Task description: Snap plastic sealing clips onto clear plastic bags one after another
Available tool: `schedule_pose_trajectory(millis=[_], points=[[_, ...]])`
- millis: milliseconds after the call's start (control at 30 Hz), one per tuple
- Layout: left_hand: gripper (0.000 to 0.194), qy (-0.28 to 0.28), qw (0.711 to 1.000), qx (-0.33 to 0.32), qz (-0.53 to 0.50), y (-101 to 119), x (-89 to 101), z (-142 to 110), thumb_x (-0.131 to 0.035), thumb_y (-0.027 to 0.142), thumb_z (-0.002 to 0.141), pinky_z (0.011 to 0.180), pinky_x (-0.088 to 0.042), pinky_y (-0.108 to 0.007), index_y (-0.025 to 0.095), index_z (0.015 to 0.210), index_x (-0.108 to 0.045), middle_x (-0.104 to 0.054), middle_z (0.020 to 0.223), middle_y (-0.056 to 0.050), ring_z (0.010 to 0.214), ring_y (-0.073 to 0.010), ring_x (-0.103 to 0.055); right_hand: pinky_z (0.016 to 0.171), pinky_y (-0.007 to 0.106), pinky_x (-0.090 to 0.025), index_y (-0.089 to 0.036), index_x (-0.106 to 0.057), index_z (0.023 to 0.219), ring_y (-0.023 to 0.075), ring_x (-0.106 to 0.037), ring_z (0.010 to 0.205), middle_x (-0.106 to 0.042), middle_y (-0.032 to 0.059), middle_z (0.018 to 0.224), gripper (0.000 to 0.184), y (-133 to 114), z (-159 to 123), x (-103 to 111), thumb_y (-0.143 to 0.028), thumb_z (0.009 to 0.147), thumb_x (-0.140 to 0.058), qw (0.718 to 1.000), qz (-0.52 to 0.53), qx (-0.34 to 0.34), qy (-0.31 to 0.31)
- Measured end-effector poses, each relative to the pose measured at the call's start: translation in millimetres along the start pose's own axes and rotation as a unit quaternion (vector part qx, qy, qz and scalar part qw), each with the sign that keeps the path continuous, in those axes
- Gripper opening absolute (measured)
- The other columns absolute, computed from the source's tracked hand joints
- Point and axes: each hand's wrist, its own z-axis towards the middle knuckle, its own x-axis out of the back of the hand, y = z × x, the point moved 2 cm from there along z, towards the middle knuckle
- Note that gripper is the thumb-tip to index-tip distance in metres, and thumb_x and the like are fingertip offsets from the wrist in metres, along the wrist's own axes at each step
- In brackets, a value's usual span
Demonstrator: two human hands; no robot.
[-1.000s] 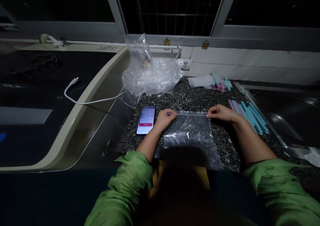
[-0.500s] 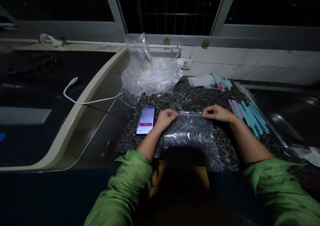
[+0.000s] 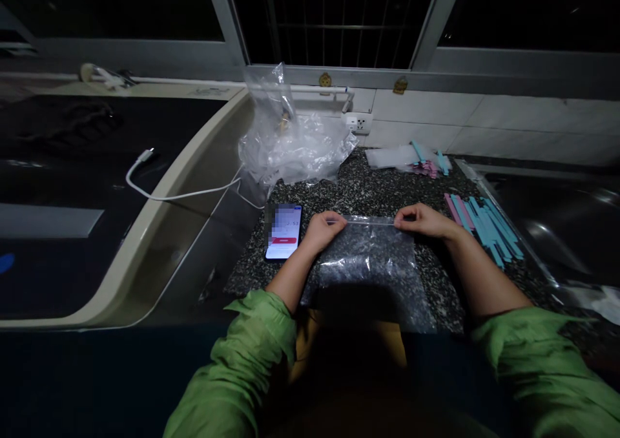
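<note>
A clear zip bag (image 3: 371, 263) lies flat on the speckled dark counter (image 3: 368, 189) in front of me. My left hand (image 3: 322, 229) pinches the left end of the bag's top strip, fingers closed on it. My right hand (image 3: 420, 220) pinches the same strip near its right end. Both arms wear green sleeves. The bag's lower part falls into shadow near my body.
A lit phone (image 3: 283, 231) lies just left of my left hand. Crumpled clear plastic (image 3: 290, 144) sits behind it, with a white cable (image 3: 169, 196) trailing left. Blue and pink strips (image 3: 484, 225) lie to the right, more strips (image 3: 426, 160) further back. A wall socket (image 3: 358, 123) is behind.
My right hand has slid a little leftward along the bag's top strip. The left hand stays in place.
</note>
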Motion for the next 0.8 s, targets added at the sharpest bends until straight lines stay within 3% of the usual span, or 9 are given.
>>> schedule_pose_trajectory(millis=[300,800], points=[[0.005,-0.031,0.999,-0.013,0.005,3,-2.1,-2,-0.064,0.019,0.062,0.073,-0.045,-0.027,0.016,0.058,-0.063,-0.066,0.063,0.001,0.068,-0.0135,-0.06,0.058,0.025,-0.035,-0.014,-0.06,0.066,0.0109,-0.047,0.059,-0.056,0.0004,0.063,0.047,-14,-3,-10,-0.06,0.055,-0.065,0.998,0.005,-0.015,-0.057],[0.006,-0.041,0.999,-0.017,0.011,-1,-2.3,-1,-0.064,0.022,0.063,0.074,-0.045,-0.027,0.016,0.06,-0.064,-0.066,0.064,0.0,0.068,-0.0138,-0.06,0.063,0.027,-0.038,-0.014,-0.061,0.063,0.0128,-0.05,0.063,-0.059,0.0015,0.065,0.04,-12,0,-13,-0.054,0.058,-0.063,0.999,-0.017,0.023,-0.038]])
